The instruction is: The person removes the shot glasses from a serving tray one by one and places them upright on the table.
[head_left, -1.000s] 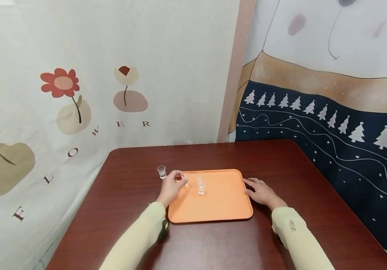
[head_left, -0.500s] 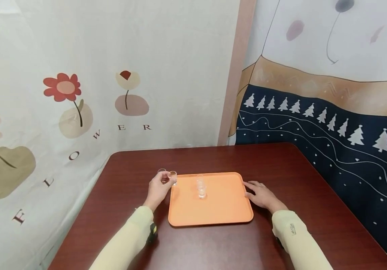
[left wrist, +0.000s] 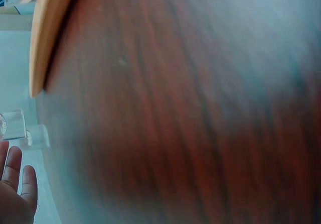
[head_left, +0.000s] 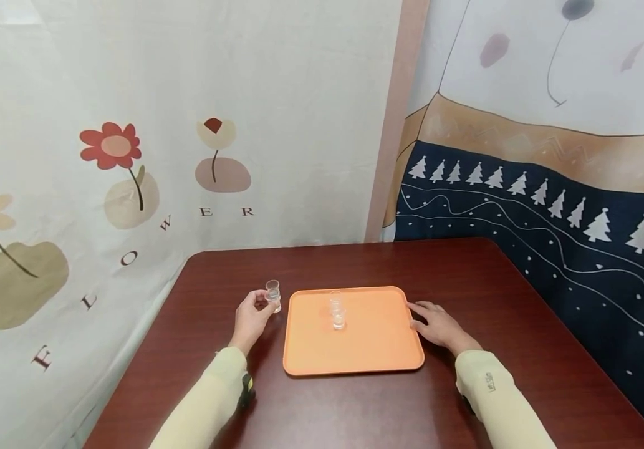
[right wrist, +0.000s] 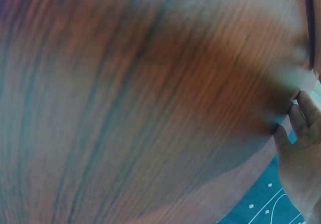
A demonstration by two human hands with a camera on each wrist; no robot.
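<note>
The only writing you can read is "FLOWER" on the flowered wall cloth (head_left: 103, 187), the letters curving up from 8 o'clock. Your left hand (head_left: 251, 315) pinches a small clear glass (head_left: 273, 294) with fingers curled round it; the glass stands upright, mouth up, over the dark table (head_left: 355, 405) just off the orange tray's (head_left: 355, 349) 9 o'clock edge. Your right hand (head_left: 436, 324) rests with fingers spread and relaxed at the tray's 3 o'clock edge, and more clear glasses (head_left: 336, 310) stand upright together on the tray.

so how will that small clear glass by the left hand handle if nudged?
The small glass looks narrow and upright, so probably tips easily. Clear and smooth, likely slippery and breakable. The left hand dwarfs it, so probably light.
</note>
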